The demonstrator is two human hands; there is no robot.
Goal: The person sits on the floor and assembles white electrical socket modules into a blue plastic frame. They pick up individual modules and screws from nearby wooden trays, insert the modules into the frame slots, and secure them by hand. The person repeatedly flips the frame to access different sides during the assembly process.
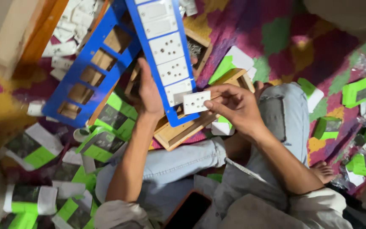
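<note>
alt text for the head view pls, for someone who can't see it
A seated person's right hand holds a white socket at the end of a blue plate already filled with sockets, steadied by the left hand. An empty blue plate and green-and-white boxes lie around.

Two blue plates, one loose socket, many small boxes

Two blue plates: one fitted plate [164,51] at upper centre carrying five white modules, one empty plate [90,68] at upper left with five open cut-outs. One loose white socket module [196,102] at centre. Two hands. Green-and-white boxes [109,123] lie scattered left and right, more than a dozen; exact number unclear.
</note>
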